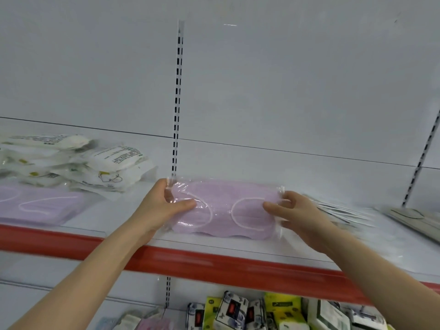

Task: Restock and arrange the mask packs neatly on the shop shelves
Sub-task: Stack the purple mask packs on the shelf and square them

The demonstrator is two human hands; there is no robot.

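Note:
A clear plastic pack of pale purple masks (223,208) lies flat on the white upper shelf (209,248), near its red front edge. My left hand (164,206) grips the pack's left end, thumb on top. At the pack's right end, my right hand (292,213) pinches the plastic. Another purple mask pack (38,206) lies flat at the far left of the same shelf. Behind it sits a loose heap of white mask packs (78,163).
Thin flat packs (342,210) fan out on the shelf just right of my right hand, with grey ones (414,217) beyond. A slotted upright (177,103) runs up the white back panel. The lower shelf holds several small boxed and wrapped goods (262,313).

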